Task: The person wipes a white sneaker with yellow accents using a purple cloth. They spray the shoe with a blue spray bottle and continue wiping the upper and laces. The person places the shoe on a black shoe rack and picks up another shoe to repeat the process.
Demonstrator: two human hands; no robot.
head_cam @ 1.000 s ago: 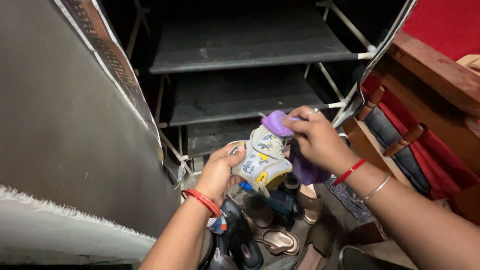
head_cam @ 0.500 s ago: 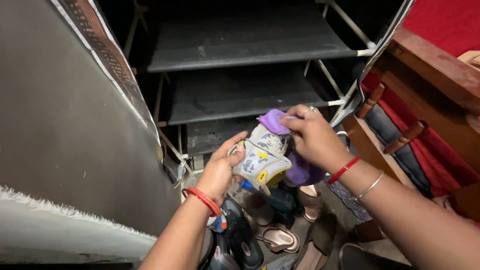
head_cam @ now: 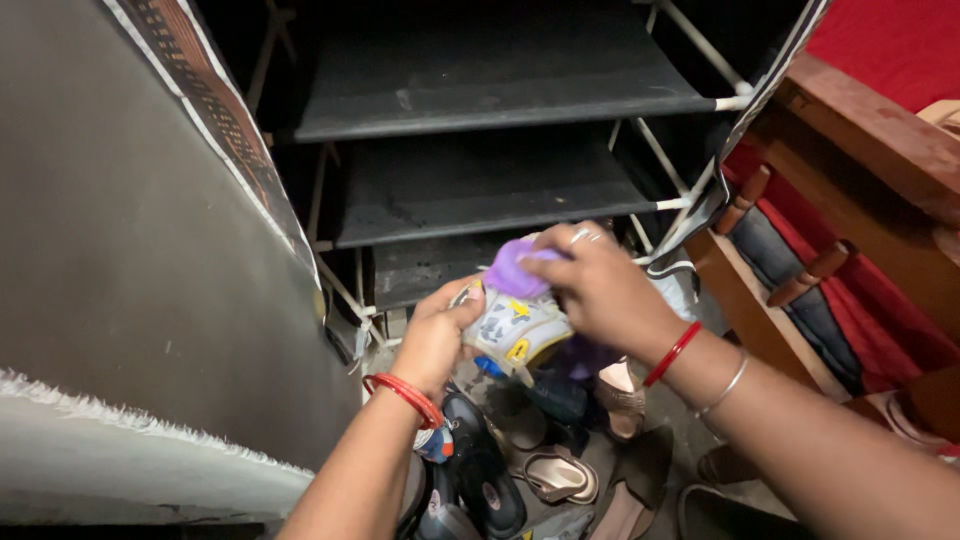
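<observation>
A small grey child's sneaker (head_cam: 512, 332) with yellow patches is held in the air in front of a dark shoe rack (head_cam: 480, 180), level with its lowest shelf. The left hand (head_cam: 437, 340) is closed around the sneaker's side, a red bangle (head_cam: 403, 398) worn at the wrist. The right hand (head_cam: 598, 290) is clenched on a purple cloth (head_cam: 514, 268), which is pressed against the top of the sneaker. Sandals and slippers (head_cam: 560, 478) are heaped on the floor beneath. A wooden bed frame (head_cam: 860, 130) is seen at the right.

Shoe (head_cam: 515, 335) partly behind purple cloth (head_cam: 512, 270)
</observation>
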